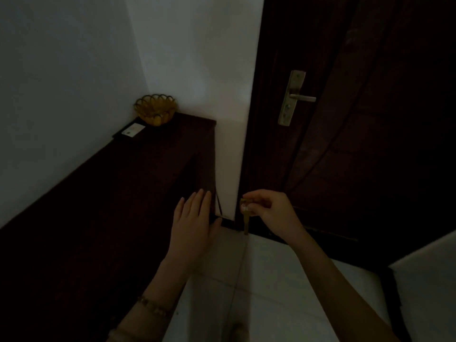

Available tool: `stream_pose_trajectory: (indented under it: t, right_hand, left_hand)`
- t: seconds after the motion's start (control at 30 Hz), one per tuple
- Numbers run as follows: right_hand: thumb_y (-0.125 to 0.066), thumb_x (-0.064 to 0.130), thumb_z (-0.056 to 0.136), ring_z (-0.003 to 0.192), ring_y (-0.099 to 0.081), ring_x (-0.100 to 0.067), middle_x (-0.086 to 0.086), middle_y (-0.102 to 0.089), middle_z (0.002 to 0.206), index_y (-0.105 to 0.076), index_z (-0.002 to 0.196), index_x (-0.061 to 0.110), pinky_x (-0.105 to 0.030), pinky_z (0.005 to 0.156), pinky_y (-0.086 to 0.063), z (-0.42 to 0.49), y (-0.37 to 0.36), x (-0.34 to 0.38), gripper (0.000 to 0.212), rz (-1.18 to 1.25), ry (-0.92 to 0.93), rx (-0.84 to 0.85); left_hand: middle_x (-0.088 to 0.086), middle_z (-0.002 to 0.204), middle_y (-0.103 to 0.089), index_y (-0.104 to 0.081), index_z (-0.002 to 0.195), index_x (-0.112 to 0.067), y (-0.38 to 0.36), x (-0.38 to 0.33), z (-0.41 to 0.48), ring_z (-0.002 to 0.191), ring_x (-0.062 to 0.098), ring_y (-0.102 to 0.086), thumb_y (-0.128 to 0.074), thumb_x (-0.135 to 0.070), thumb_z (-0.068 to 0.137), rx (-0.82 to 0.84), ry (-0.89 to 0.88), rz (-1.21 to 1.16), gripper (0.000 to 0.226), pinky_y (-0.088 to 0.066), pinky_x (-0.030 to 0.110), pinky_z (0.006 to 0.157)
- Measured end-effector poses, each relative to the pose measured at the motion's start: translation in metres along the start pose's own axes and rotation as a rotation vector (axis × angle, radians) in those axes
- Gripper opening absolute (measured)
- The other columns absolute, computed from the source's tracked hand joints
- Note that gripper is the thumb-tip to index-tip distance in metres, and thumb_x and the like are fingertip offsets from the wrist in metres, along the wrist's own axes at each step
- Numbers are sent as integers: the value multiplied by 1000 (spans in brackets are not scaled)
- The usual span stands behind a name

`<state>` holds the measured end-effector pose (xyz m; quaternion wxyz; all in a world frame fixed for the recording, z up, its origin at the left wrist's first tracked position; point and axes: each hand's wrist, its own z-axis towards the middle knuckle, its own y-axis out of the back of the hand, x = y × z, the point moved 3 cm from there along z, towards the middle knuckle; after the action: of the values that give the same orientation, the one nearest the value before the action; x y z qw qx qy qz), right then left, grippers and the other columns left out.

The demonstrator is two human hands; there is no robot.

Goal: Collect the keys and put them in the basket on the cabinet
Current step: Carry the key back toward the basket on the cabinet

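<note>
A brass key [245, 219] hangs blade-down from my right hand [267, 209], pinched by its head between thumb and fingers, low in front of the door. My left hand [193, 223] is flat and open, fingers together, held beside the end panel of the dark wooden cabinet [138, 174]. A golden wire basket [156, 109] stands on the far end of the cabinet top, in the corner by the white wall, well above and beyond both hands.
A dark flat item with a white card [132, 130] lies on the cabinet top just in front of the basket. A dark wooden door [357, 134] with a metal lever handle [299, 98] fills the right side. Pale floor tiles [259, 280] lie below.
</note>
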<state>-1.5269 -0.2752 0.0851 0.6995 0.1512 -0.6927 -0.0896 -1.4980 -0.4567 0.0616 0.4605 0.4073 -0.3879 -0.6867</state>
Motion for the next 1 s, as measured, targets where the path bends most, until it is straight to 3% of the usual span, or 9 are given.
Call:
stream_pose_trajectory:
  t: [0.37, 0.57, 0.77, 0.93, 1.0]
  right_hand:
    - [-62, 1, 81, 92, -65, -18, 1, -68, 91, -70, 94, 16, -46, 88, -54, 148, 9, -9, 21, -46, 38, 136]
    - [-62, 1, 81, 94, -64, -20, -6, -69, 97, -69, 95, 15, -41, 90, -52, 241, -17, -4, 21, -64, 72, 203]
    - [-62, 0, 81, 91, -67, -17, -3, -69, 91, -69, 94, 17, -20, 77, -55, 346, -62, 27, 23, -71, 145, 290]
    - [-62, -2, 80, 90, -67, -23, -10, -71, 94, -70, 95, 11, -37, 83, -56, 414, -101, 53, 22, -81, 201, 323]
    - [-63, -3, 79, 87, -68, -20, -6, -70, 90, -70, 94, 13, -31, 80, -56, 433, -116, 60, 22, -85, 225, 342]
  left_hand:
    - [22, 134, -50, -45, 132, 1, -43, 31, 112, 125, 34, -46, -66, -31, 83, 8, 157, 40, 62, -29, 50, 107]
    - [20, 136, -49, -43, 134, -2, -66, 75, 182, 127, 31, -44, -63, -34, 84, -18, 207, 84, 63, -29, 48, 107]
    - [17, 144, -40, -34, 140, -5, -67, 141, 254, 133, 28, -35, -56, -39, 88, -28, 312, 133, 66, -24, 46, 112]
    - [22, 135, -49, -44, 133, 1, -59, 196, 298, 126, 34, -44, -66, -32, 83, -70, 357, 162, 65, -32, 51, 106]
    - [22, 133, -51, -45, 132, 2, -59, 212, 308, 124, 35, -47, -68, -32, 81, -77, 375, 168, 65, -33, 51, 104]
